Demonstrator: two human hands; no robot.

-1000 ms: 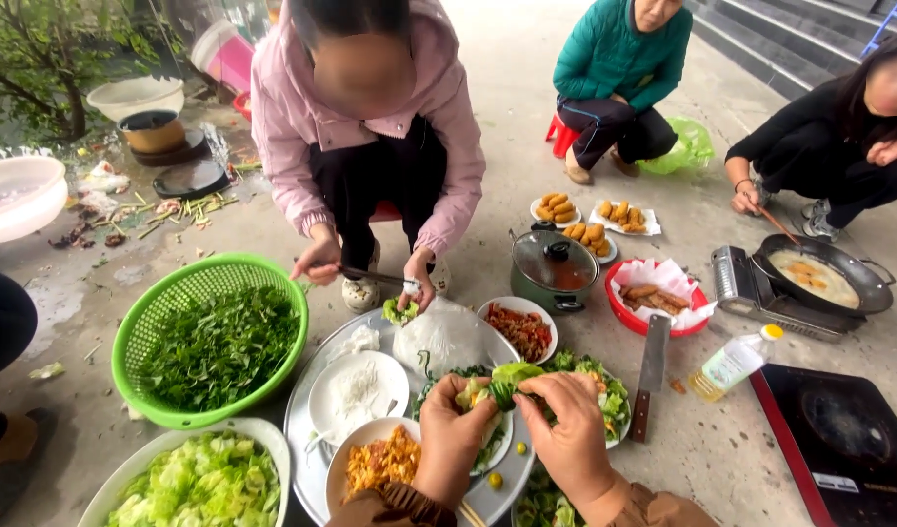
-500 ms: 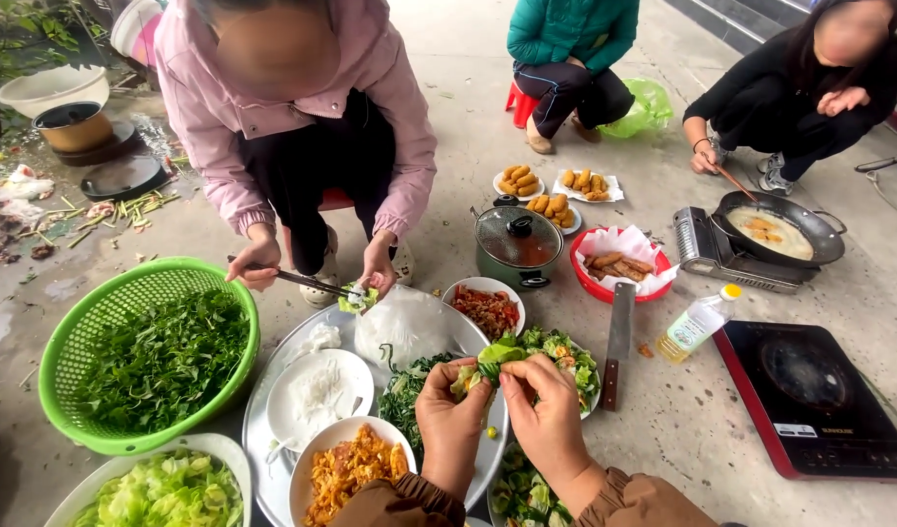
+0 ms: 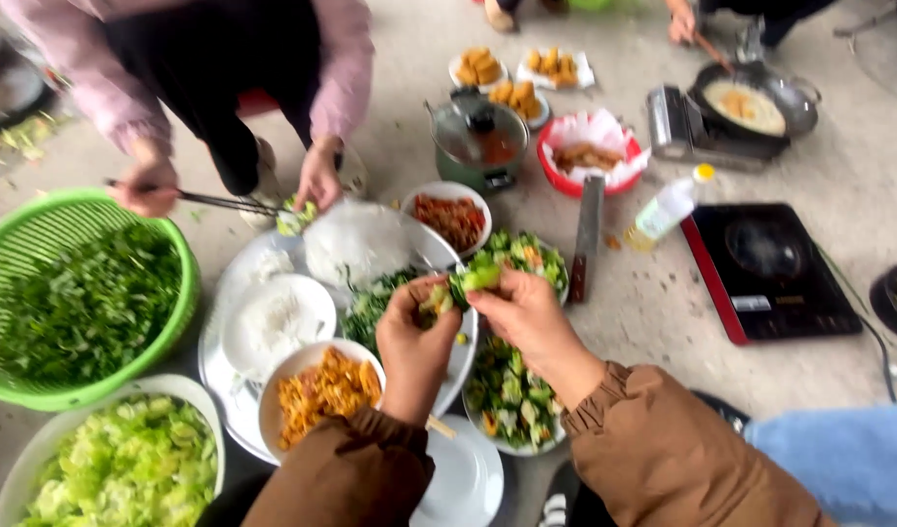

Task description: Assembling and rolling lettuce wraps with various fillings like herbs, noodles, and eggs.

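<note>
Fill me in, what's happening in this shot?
A person in brown sleeves holds a leafy green wrap between the left hand and right hand, above a round metal tray of bowls: white noodles, an orange shredded dish. Opposite, a person in pink holds chopsticks. A green basket of herbs sits to the left, an induction hob to the right.

A green basket (image 3: 39,234) of herbs, a lidded pot (image 3: 482,141) and — further right — a black induction hob (image 3: 770,268).

The green basket (image 3: 48,234) and lettuce bowl (image 3: 39,459) beside it are cut off at the left edge; the whole frame is motion-blurred.
</note>
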